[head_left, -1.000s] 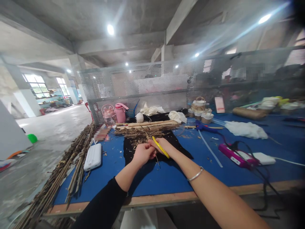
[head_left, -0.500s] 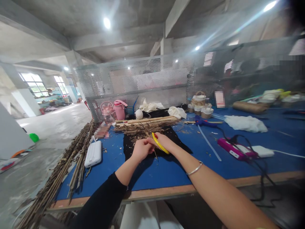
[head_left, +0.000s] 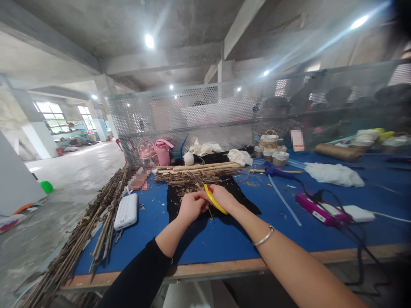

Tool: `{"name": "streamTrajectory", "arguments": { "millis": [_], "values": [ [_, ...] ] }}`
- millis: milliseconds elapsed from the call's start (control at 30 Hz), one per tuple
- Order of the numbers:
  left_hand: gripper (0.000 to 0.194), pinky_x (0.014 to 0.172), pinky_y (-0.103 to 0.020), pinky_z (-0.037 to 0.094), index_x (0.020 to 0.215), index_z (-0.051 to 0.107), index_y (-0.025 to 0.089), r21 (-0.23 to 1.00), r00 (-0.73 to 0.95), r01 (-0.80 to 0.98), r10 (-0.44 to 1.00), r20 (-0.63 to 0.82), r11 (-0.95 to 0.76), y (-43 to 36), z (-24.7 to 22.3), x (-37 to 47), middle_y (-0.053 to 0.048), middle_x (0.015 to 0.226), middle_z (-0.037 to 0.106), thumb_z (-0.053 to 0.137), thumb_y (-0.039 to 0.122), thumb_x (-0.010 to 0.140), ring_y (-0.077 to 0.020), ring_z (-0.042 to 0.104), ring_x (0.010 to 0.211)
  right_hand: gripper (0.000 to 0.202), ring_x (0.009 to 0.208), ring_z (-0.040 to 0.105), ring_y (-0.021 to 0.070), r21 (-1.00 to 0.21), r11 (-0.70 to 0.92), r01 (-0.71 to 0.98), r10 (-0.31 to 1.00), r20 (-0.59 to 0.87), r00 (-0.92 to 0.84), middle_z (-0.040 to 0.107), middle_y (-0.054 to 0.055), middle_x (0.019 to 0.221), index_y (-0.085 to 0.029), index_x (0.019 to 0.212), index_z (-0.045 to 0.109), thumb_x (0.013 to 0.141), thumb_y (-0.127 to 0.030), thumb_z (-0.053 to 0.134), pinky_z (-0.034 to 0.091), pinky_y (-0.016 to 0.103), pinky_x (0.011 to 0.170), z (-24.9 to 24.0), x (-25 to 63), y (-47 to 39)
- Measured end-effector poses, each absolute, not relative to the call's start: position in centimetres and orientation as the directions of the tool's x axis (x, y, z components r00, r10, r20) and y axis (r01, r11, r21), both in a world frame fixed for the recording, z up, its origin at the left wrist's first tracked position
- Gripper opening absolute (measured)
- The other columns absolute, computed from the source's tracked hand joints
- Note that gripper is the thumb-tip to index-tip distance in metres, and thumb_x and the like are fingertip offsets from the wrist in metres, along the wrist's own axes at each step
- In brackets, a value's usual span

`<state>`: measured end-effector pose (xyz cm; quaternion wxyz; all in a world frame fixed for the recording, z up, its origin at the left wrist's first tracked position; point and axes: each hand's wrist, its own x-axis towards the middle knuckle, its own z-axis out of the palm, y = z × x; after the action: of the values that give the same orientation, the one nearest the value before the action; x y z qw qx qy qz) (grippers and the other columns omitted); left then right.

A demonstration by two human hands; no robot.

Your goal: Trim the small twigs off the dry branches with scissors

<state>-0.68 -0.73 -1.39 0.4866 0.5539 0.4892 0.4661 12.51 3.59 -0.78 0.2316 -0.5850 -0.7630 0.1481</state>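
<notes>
My right hand (head_left: pixel 221 199) is closed around yellow-handled pruning shears (head_left: pixel 214 202). A little red shows by the grip, and the blades are hard to make out. Just beside it, my left hand (head_left: pixel 191 206) is closed in a pinch on a thin dry twig (head_left: pixel 211 214), whose end pokes out below the fingers. Both hands meet over a black cloth (head_left: pixel 239 194) scattered with bits of twig. Right behind them lies a pile of cut twigs (head_left: pixel 192 176), with thicker pale sticks (head_left: pixel 205 166) along its back.
Long dry stalks (head_left: pixel 86 222) lean along the table's left edge beside a white power bank (head_left: pixel 126 211). On the right are a blue glue gun (head_left: pixel 274 170), a clear glue stick (head_left: pixel 285 201) and a purple device (head_left: pixel 321 209) with black cords. A perforated metal screen (head_left: pixel 192 115) stands behind.
The view has tilted slightly, so everything sits a little lower in it. Both hands stay together over the cloth, with the shears and twig held almost as before.
</notes>
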Motion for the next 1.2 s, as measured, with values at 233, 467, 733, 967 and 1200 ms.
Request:
{"name": "streamTrajectory", "arguments": {
  "millis": [233, 467, 733, 967, 1200],
  "values": [
    [0.016, 0.047, -0.017, 0.042, 0.067, 0.063, 0.013, 0.988, 0.056, 0.143, 0.998, 0.043, -0.051, -0.5, -1.4, -0.8, 0.001, 0.052, 0.057, 0.047, 0.01, 0.065, -0.0067, 0.05, 0.046, 0.053, 0.07, 0.06, 0.019, -0.489, 0.291, 0.823, 0.957, 0.132, -0.26, 0.066, 0.006, 0.077, -0.019, 0.078, 0.063, 0.067, -0.068, 0.048, 0.034, 0.022, 0.053, -0.2, 12.9, 3.4],
    [0.015, 0.047, -0.017, 0.043, 0.067, 0.063, 0.012, 0.988, 0.027, 0.136, 0.997, 0.065, -0.069, 0.0, -2.0, -1.1, 0.0, 0.053, 0.058, 0.048, 0.01, 0.066, -0.0068, 0.051, 0.046, 0.062, 0.082, 0.059, 0.0218, -0.424, 0.266, 0.865, 0.964, 0.118, -0.239, 0.064, 0.009, 0.092, -0.019, 0.096, 0.057, 0.065, -0.071, 0.048, 0.036, 0.025, 0.062, 0.7, 13.0, 2.6],
    [0.016, 0.05, -0.019, 0.045, 0.068, 0.064, 0.013, 0.984, 0.034, 0.164, 0.997, 0.068, -0.072, 0.1, -2.2, -1.1, -0.001, 0.055, 0.061, 0.049, 0.01, 0.066, -0.0082, 0.053, 0.048, 0.061, 0.079, 0.059, 0.0219, -0.438, 0.307, 0.845, 0.951, 0.168, -0.259, 0.063, 0.009, 0.088, -0.018, 0.093, 0.053, 0.067, -0.073, 0.044, 0.035, 0.025, 0.058, 0.2, 12.7, 2.4],
    [0.02, 0.047, -0.019, 0.043, 0.067, 0.066, 0.012, 0.976, 0.036, 0.171, 0.99, 0.134, -0.138, 0.2, -2.4, -1.3, -0.001, 0.053, 0.06, 0.046, 0.007, 0.063, -0.0083, 0.051, 0.047, 0.057, 0.081, 0.059, 0.0215, -0.431, 0.278, 0.859, 0.959, 0.174, -0.223, 0.064, 0.008, 0.089, -0.02, 0.092, 0.056, 0.068, -0.071, 0.045, 0.034, 0.024, 0.059, 0.4, 12.4, 2.1],
    [0.022, 0.049, -0.019, 0.044, 0.069, 0.066, 0.012, 0.971, 0.063, 0.202, 0.991, 0.122, -0.132, 0.1, -2.0, -1.4, -0.002, 0.059, 0.062, 0.045, 0.009, 0.064, -0.0076, 0.051, 0.048, 0.055, 0.078, 0.059, 0.0201, -0.444, 0.266, 0.856, 0.964, 0.134, -0.23, 0.065, 0.007, 0.086, -0.02, 0.085, 0.059, 0.066, -0.07, 0.049, 0.034, 0.023, 0.057, 0.9, 12.5, 2.3]
  ]
}}
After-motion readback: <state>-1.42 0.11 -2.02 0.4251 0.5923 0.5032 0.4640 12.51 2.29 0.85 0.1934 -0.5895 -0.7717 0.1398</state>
